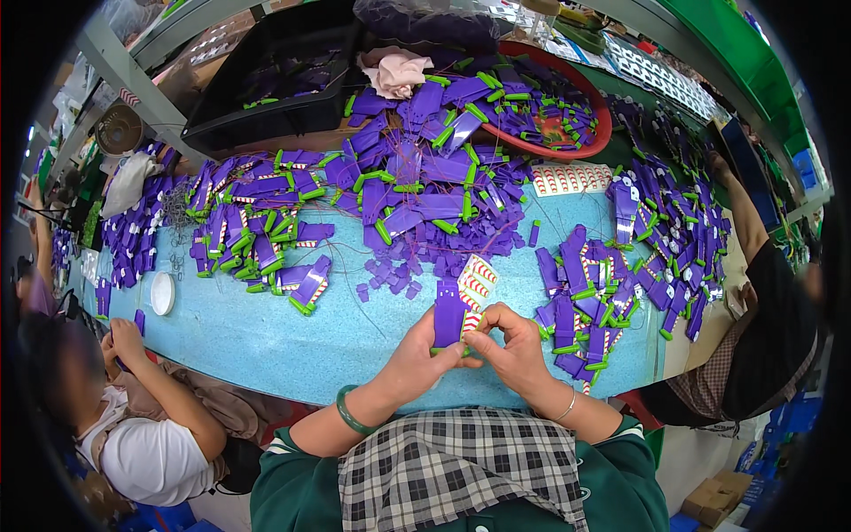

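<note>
My left hand (415, 356) is closed around a flat purple plastic part (448, 310) with a green end, held just above the front edge of the table. A small sheet of red-and-white chevron stickers (479, 278) stands up beside and partly behind the part; which fingers support it is hidden. The thumb and fingers of my right hand (517, 353) pinch at a chevron sticker (472, 322) along the part's right side. Both hands nearly meet at the part's lower end, where the fingers cover it.
Purple-and-green parts are heaped at the middle (425, 191), left (253, 230) and right (589, 301). Behind are a red basin (603, 133), a black bin (266, 133) and another sticker sheet (572, 179). A white lid (162, 293) lies left. People sit or stand at both sides.
</note>
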The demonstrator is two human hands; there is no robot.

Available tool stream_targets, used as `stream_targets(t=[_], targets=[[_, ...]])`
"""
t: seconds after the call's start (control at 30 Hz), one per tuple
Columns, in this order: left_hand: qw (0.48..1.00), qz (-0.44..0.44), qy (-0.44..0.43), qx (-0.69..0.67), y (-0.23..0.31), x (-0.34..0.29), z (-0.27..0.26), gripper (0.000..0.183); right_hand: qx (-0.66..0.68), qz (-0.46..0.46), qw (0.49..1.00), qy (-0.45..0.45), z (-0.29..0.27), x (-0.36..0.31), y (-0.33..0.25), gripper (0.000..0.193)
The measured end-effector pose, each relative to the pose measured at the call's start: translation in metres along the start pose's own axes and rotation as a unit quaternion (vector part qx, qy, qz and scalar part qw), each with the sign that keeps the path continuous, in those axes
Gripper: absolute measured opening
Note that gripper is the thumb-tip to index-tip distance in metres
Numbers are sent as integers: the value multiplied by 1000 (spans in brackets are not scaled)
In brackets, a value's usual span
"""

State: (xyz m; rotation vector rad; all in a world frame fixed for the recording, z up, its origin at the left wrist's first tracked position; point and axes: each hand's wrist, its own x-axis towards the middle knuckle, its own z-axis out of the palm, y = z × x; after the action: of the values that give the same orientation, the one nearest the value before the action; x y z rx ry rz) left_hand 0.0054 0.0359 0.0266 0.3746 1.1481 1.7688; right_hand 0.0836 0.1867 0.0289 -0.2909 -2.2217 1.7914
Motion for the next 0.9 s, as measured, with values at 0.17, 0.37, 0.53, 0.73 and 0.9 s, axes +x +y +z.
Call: stream_targets(t=[0.17, 0.37, 0.53, 0.73, 0.9], targets=[[1000, 15, -18, 20, -4, -1, 1, 37, -66, -85, 994, 34, -2, 0, 2, 17], [996, 27, -48, 74, -8, -3, -1, 34, -160, -193, 967, 38, -7, 3, -1, 18], [998, 14, -52, 41, -7, -7, 4, 27, -263, -374, 886, 81, -10, 3, -9, 18], [997, 14, -47, 59, -13, -9, 3, 25, -274, -430, 857, 73, -13, 0, -14, 19], [998, 14, -53, 39, -3, -9, 10, 24, -235, -326, 914, 55, -15, 0, -6, 17]])
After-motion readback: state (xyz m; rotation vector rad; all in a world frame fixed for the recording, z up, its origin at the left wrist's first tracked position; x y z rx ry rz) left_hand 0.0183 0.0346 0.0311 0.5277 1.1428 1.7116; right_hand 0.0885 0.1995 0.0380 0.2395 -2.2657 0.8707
